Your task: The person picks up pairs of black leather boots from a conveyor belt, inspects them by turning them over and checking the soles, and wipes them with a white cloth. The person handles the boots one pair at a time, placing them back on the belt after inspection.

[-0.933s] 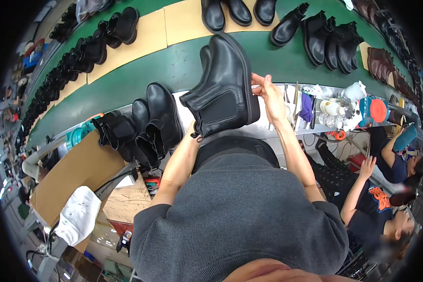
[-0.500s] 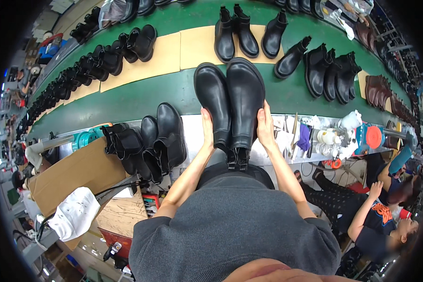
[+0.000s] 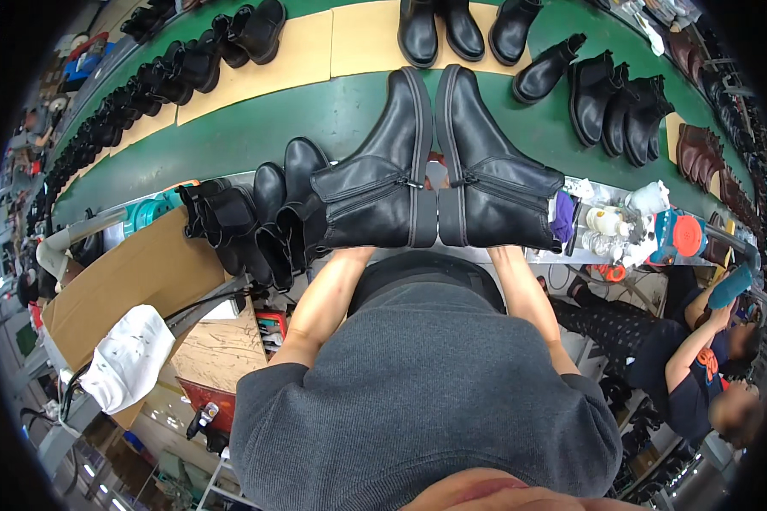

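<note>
Above the green conveyor belt (image 3: pixel 256 128), at its near edge, two black zip-sided ankle boots are held side by side with soles facing each other and toes pointing away from the person. The left boot (image 3: pixel 375 183) and the right boot (image 3: pixel 490 183) nearly touch along their soles; a narrow gap shows between them. The left hand (image 3: pixel 349 252) and the right hand (image 3: pixel 503 250) are almost wholly hidden under the boot shafts, so finger position cannot be told; each forearm ends directly beneath its boot, and each boot is carried there.

Left of the held pair, a cluster of black boots (image 3: pixel 256 217) stands just beside the left boot, leaving little room on that side. Right of the held pair, small bottles (image 3: pixel 609 226) crowd the bench edge near the right boot. Beyond the held pair, bare green belt lies open up to a tan panel (image 3: pixel 358 38) bearing more black boots (image 3: pixel 456 30). A cardboard box (image 3: pixel 128 281) with a white cloth (image 3: pixel 128 358) sits well left, below the belt edge.
</note>
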`<state>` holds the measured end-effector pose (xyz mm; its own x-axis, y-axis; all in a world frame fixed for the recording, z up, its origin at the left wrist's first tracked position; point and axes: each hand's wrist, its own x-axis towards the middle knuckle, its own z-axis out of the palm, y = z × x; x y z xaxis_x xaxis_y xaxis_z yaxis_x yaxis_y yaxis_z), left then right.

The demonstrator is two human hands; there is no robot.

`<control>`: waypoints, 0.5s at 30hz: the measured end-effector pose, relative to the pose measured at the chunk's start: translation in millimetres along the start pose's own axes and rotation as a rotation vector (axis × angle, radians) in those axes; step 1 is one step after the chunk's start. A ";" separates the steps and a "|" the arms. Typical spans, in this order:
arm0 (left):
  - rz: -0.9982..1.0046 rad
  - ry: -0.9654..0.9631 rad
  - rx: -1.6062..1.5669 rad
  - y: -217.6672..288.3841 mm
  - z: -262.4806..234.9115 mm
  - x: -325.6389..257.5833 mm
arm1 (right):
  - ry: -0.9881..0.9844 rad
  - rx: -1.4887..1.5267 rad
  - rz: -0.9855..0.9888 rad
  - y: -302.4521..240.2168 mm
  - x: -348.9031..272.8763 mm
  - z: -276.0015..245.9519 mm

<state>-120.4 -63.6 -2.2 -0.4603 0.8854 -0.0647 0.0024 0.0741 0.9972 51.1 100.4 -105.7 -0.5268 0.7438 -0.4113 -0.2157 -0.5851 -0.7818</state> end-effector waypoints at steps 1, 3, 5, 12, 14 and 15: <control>-0.060 -0.049 -0.205 -5.1 -0.2 0.2 | 0.017 -0.023 -0.014 -1.0 -0.7 -0.2; -0.174 -0.137 -0.609 -20.1 -2.0 5.7 | 0.040 -0.085 -0.040 -6.7 -2.7 0.7; -0.237 -0.186 -1.039 -27.3 -8.5 9.8 | 0.058 -0.206 -0.072 -16.2 -0.8 4.3; -0.309 0.100 -0.327 -26.6 -38.5 23.9 | 0.094 -1.166 -0.471 -72.7 -0.6 30.4; -0.231 0.040 -0.336 -27.4 -46.0 24.6 | 0.073 -1.321 -0.530 -85.3 -3.0 39.7; -0.238 -0.034 -0.302 -26.2 -50.3 26.8 | 0.075 -1.399 -0.559 -89.6 -4.2 40.3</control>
<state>-177.4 -64.9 -28.3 -0.3867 0.8750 -0.2913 -0.3647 0.1450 0.9198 39.5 136.7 -15.1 -0.5931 0.7997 0.0931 0.5892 0.5099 -0.6268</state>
